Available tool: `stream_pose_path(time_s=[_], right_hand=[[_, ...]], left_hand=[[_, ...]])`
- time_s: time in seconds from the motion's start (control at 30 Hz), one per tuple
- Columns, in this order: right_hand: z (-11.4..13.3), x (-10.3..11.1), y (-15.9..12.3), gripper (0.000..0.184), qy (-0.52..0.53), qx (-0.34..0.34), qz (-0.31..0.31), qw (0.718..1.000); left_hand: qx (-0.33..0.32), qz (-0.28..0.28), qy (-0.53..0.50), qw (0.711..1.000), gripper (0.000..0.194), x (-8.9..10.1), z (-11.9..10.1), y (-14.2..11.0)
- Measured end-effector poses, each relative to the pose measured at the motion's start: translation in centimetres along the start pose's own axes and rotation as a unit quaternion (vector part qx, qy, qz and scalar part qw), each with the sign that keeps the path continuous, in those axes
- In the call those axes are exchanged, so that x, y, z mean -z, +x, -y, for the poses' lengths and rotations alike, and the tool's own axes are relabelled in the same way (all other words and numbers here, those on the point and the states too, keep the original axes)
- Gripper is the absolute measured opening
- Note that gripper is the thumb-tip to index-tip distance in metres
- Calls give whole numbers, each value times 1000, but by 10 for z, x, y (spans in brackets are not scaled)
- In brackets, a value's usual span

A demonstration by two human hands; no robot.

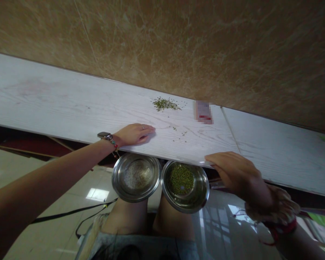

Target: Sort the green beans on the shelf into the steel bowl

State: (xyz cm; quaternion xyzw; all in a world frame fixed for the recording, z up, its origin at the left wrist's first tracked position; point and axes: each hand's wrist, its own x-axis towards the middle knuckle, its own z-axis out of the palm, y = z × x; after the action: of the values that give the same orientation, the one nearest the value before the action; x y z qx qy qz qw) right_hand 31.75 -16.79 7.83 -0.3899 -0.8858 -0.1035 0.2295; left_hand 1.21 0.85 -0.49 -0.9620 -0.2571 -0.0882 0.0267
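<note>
Flat on the white wood-grain board lies my left hand (135, 134), fingers stretched out and holding nothing. Green mung beans (166, 104) form a small pile beyond it, and a few loose beans (184, 133) are scattered to its right. At the board's front edge is my right hand (233, 169), fingers extended leftward and nothing visible in them; its thumb is hard to make out. Just left of it, a steel bowl (203, 196) resting over my knee contains many mung beans (182, 179). Beside that, a second steel bowl (116, 182) shows a pale, shiny inside.
The long white board (70, 104) runs along a brown marbled wall (162, 43). A small blurred packet or card (204, 112) lies near the wall, right of the pile. Below, a black strap (73, 212) crosses above the glossy tiled floor (70, 231).
</note>
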Motion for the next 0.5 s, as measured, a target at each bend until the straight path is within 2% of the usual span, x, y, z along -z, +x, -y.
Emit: stream_pose_path(time_s=[0.13, 0.27, 0.37, 0.5], right_hand=[[-19, -18, -7, 28, -130, -23, -92, 987], [-37, -38, -19, 24, -241, -19, -111, 964], [-43, -50, -30, 20, -264, -6, -76, 961], [-44, -56, -37, 21, -213, -16, -2, 977]], left_hand=[[-1, -20, 3, 1000, 33, -3, 1, -1], [-1, -27, 2, 1000, 32, -5, 2, -1], [-1, -22, 0, 1000, 33, -5, 2, -1], [4, -9, 2, 1000, 35, -2, 1, 1]])
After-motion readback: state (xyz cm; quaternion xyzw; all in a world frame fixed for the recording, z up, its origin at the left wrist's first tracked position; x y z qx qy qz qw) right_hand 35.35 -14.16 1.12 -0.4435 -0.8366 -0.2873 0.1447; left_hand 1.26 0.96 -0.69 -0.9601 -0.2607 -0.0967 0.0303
